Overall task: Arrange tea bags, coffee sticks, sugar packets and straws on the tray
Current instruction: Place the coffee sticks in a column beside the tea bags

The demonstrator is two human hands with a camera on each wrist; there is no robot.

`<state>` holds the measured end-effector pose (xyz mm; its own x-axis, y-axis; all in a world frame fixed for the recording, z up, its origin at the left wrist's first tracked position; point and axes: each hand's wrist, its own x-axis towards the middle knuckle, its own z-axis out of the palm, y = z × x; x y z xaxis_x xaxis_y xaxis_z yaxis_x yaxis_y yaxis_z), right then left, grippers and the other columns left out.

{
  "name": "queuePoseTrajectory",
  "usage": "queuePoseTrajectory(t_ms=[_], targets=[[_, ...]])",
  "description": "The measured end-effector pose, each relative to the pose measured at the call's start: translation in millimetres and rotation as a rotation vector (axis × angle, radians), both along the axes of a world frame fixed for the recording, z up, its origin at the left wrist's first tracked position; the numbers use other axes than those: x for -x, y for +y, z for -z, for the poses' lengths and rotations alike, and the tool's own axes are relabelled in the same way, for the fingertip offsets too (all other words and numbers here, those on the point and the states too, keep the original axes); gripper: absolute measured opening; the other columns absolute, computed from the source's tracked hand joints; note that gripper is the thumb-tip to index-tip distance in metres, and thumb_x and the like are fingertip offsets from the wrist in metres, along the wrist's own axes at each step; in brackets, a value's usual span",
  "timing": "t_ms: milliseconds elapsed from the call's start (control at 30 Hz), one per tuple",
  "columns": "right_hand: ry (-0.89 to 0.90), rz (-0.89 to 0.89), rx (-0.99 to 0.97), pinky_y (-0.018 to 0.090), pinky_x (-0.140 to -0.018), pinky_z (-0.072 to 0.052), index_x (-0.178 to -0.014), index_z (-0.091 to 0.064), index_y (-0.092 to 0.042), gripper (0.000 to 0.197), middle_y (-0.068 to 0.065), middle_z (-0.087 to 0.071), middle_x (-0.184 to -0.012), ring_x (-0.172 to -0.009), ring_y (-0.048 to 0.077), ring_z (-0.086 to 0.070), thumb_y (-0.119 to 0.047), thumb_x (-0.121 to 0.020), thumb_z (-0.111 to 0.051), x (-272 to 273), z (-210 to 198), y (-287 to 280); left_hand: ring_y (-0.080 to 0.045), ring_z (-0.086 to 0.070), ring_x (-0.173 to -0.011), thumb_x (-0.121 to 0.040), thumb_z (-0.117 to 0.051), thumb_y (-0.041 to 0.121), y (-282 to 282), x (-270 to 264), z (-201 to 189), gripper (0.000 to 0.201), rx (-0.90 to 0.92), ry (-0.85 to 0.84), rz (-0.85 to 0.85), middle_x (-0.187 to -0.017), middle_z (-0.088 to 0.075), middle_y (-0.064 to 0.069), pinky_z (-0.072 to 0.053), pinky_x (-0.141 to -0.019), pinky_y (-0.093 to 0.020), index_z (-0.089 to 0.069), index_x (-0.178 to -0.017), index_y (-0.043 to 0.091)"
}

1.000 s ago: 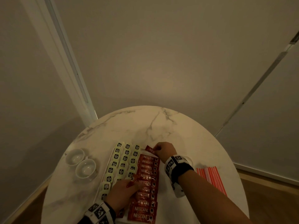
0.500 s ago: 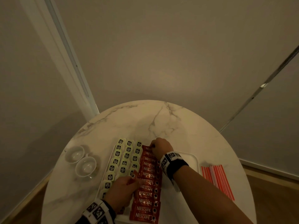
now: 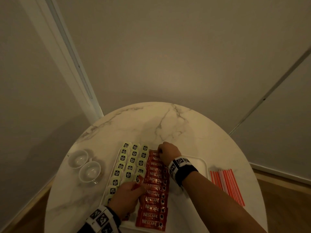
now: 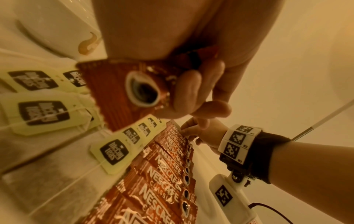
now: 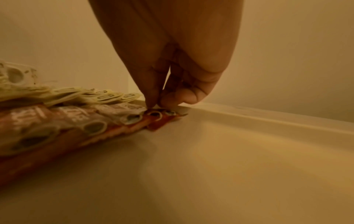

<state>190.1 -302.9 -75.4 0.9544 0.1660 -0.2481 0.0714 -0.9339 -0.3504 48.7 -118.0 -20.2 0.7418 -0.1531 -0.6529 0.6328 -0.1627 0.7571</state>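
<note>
My right hand (image 3: 168,151) has come down from a second ago, when it held a coffee stick in the air; now thumb and forefinger pinch the topmost Nescafé stick (image 5: 162,114) flat at the far end of the red row (image 3: 155,187) on the white tray (image 3: 202,163). My left hand (image 3: 125,198) keeps its fingers curled round a spare coffee stick (image 4: 122,92) above the tea bags (image 3: 130,163). The striped straws (image 3: 227,184) still lie on the marble table (image 3: 168,125), right of the tray.
</note>
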Motion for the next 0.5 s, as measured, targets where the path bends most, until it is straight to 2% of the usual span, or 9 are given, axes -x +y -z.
queuePoseTrajectory(t_ms=[167, 267, 367, 433, 500], targets=[[-0.055, -0.008, -0.035, 0.035, -0.083, -0.050, -0.103, -0.066, -0.014, 0.022, 0.005, -0.057, -0.104, -0.096, 0.024, -0.056, -0.026, -0.092, -0.051, 8, 1, 2, -0.012, -0.035, -0.036, -0.092, -0.059, 0.022, 2, 3, 0, 0.030, 0.012, -0.008, -0.022, -0.057, -0.053, -0.008, -0.029, -0.037, -0.018, -0.065, -0.098, -0.006], [-0.069, -0.059, -0.027, 0.035, -0.084, -0.048, -0.107, -0.066, -0.014, 0.025, 0.004, -0.055, -0.106, -0.102, 0.023, -0.051, -0.027, -0.091, -0.052, 14, 2, 2, -0.013, -0.034, -0.037, -0.091, -0.060, 0.025, 2, 3, 1, 0.034, 0.010, -0.008, -0.015, -0.062, -0.049, -0.013, -0.029, -0.038, -0.019, -0.064, -0.099, -0.008], [-0.081, -0.097, 0.002, 0.033, -0.087, -0.046, -0.113, -0.065, -0.016, 0.028, 0.003, -0.054, -0.111, -0.107, 0.021, -0.046, -0.028, -0.093, -0.052, 19, 2, 2, -0.013, -0.034, -0.036, -0.091, -0.060, 0.025, 1, 4, 0, 0.034, -0.001, -0.014, -0.007, -0.062, -0.051, -0.012, -0.029, -0.037, -0.019, -0.063, -0.097, -0.008], [-0.084, -0.104, 0.007, 0.032, -0.088, -0.045, -0.116, -0.065, -0.016, 0.029, 0.003, -0.054, -0.113, -0.108, 0.021, -0.046, -0.027, -0.093, -0.051, 21, 1, 2, -0.012, -0.034, -0.035, -0.092, -0.060, 0.024, 0, 4, -3, 0.031, 0.002, -0.024, -0.011, -0.058, -0.053, -0.009, -0.029, -0.036, -0.018, -0.064, -0.091, -0.007], [-0.084, -0.104, 0.008, 0.032, -0.087, -0.044, -0.117, -0.065, -0.017, 0.029, 0.003, -0.054, -0.113, -0.109, 0.021, -0.046, -0.026, -0.094, -0.051, 23, 0, 3, -0.012, -0.034, -0.035, -0.092, -0.059, 0.022, 0, 5, -4, 0.026, 0.012, -0.032, -0.014, -0.054, -0.055, -0.006, -0.029, -0.036, -0.018, -0.064, -0.080, 0.000]])
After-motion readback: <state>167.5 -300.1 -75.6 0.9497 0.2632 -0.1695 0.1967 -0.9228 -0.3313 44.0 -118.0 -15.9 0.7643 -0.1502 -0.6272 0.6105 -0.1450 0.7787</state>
